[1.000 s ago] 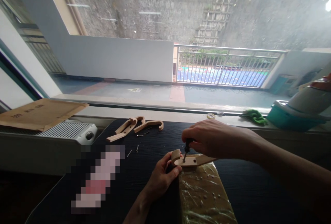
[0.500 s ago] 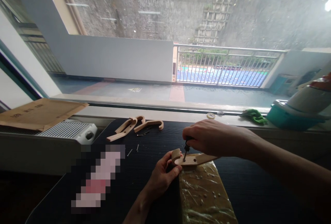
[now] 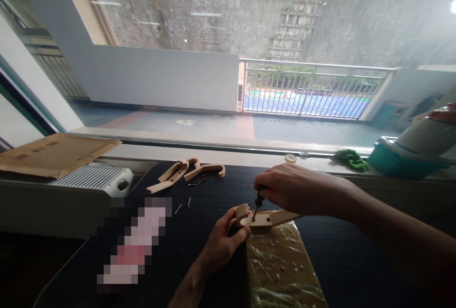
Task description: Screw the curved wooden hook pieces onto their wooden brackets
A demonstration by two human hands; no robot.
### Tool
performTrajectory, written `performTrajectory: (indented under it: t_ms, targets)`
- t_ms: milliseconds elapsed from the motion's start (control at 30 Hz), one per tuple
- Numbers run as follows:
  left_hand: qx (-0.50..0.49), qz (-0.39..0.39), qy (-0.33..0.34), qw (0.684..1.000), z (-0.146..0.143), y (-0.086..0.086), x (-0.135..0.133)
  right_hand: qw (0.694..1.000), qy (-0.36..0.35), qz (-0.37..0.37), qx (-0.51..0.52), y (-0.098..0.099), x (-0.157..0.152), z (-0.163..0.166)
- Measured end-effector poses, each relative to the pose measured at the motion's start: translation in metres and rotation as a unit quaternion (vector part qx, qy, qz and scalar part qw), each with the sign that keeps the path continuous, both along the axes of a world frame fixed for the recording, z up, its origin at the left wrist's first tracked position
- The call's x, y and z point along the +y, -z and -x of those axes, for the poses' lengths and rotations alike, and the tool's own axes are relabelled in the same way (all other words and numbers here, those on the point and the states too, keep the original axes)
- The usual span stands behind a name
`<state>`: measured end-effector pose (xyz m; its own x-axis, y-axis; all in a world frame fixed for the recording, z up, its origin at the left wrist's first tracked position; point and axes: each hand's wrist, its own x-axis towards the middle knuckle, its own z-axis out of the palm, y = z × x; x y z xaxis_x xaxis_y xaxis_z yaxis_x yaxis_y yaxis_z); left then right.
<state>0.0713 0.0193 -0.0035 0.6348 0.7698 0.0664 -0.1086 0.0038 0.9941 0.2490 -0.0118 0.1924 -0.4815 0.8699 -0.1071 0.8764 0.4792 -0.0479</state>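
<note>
A wooden hook point(image 3: 261, 220) with a curled end lies across the far end of a block wrapped in clear film point(image 3: 281, 265), its top dotted with small holes or bumps. My left hand point(image 3: 224, 234) is closed around the hook's curled end, thumb on the near side and fingers behind. Gripped in my right hand point(image 3: 281, 184) is a dark-handled screwdriver point(image 3: 259, 200). Its shaft points down into one hole of the hook; whether a screw sits under the tip is too small to tell. Another hole in the hook shows to the right.
Several more wooden hooks point(image 3: 204, 172) lie at the back of the black table point(image 3: 192, 246), with loose screws point(image 3: 188, 202) nearby. A tape roll point(image 3: 290, 158), a green cloth point(image 3: 351, 159) and a teal container point(image 3: 392, 161) stand along the sill. Left, a brown envelope point(image 3: 60, 154) rests on a radiator point(image 3: 96, 180).
My right hand and the screwdriver handle have shifted very slightly to the right, while the tip stays at the same hole. My left hand keeps its hold on the hook.
</note>
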Motion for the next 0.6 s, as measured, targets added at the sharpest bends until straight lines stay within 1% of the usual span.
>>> performTrajectory:
  t_ms: [100, 267, 400, 600]
  targets:
    - [-0.007, 0.007, 0.003, 1.000, -0.0003, 0.0002, 0.0004, 1.000, -0.001, -0.002, -0.005, -0.0019, -0.0010, -0.0011]
    - [-0.018, 0.021, 0.012, 1.000, -0.0007, 0.0007, 0.0000, 1.000, -0.027, -0.007, 0.011, -0.0079, -0.0032, -0.0005]
    - [-0.021, 0.028, 0.013, 0.999, -0.0010, 0.0007, 0.0001, 0.999, -0.035, 0.002, 0.004, -0.0071, -0.0024, 0.0008]
    - [-0.018, 0.025, 0.009, 0.999, -0.0011, 0.0016, 0.0004, 1.000, -0.009, -0.005, -0.008, -0.0019, -0.0014, 0.0032]
